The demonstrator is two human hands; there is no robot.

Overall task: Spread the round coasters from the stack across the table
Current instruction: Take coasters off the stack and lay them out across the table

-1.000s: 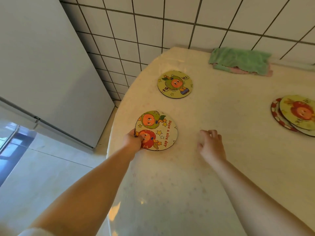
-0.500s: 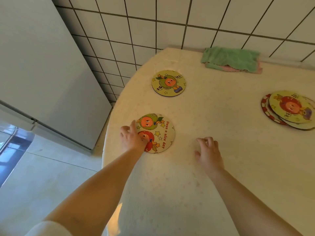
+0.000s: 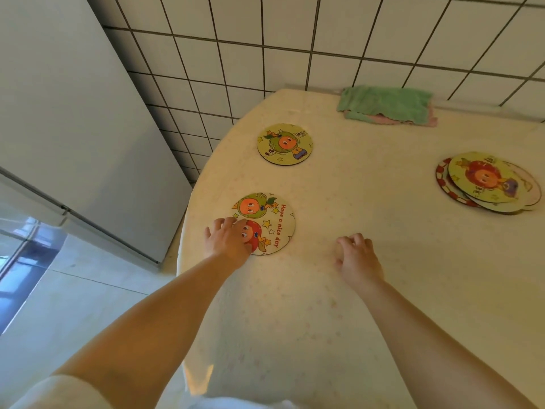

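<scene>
1. Hidden: the left hand [image 3: 228, 240] covers the near-left part of the near coaster [image 3: 267, 224]; the print under the palm cannot be read.
2. Hidden: in the stack [image 3: 486, 181] only the top coaster shows in full. Those below show as offset rims; their count cannot be told.
3. Hidden: a pink cloth lies under the green cloth [image 3: 386, 104]; only its fringe shows.
4. Cut off: both forearms leave the lower edge of the view. The bench [image 3: 368, 290] runs out of view at right and bottom.
5. Left grip: open, fingers spread flat on the near coaster, enclosing nothing.
6. Right grip: the right hand [image 3: 358, 256] rests on bare bench with fingers loosely curled and nothing in them.
7. Coaster positions: the near coaster lies flat close to the curved left edge of the bench. The far coaster [image 3: 284, 144] lies flat beyond it, also near that edge, well apart from the near one. The stack sits at far right, well apart from both.
8. Edges: the left edge curves, with floor below and a white cabinet [image 3: 73, 128] beside it. The rear edge meets the tiled wall [image 3: 324, 39].
9. Open room: a broad bare area lies between the two single coasters and the stack, and across the near bench.
</scene>
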